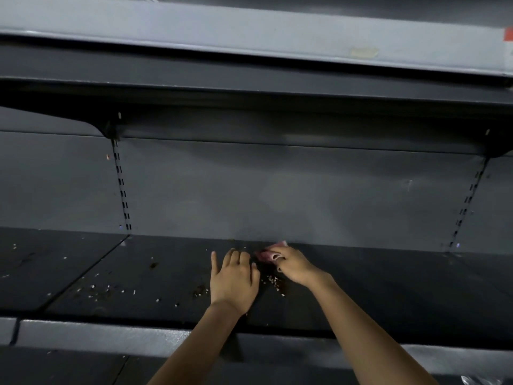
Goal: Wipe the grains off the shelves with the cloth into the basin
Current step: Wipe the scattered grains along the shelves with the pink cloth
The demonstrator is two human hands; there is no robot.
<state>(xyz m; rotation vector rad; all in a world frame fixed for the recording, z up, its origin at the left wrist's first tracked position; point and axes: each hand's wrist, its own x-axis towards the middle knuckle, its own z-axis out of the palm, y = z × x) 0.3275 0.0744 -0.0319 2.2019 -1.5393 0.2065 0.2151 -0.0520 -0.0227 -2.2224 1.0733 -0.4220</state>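
Both my hands reach deep onto a dark grey shelf (388, 287). My right hand (294, 265) grips a bunched pink cloth (268, 252) close to the shelf's back wall. My left hand (233, 276) lies flat on the shelf just left of it, fingers straight and slightly spread. A small heap of pale grains (273, 282) sits between the two hands. More grains (111, 290) are scattered over the shelf to the left, some with dark crumbs. No basin is visible.
Another shelf (249, 43) hangs overhead, held by brackets on slotted uprights (122, 190). A seam (91, 270) splits the shelf on the left. The shelf's front lip (111, 334) runs below my forearms. Something shiny (480, 380) shows at the bottom right corner.
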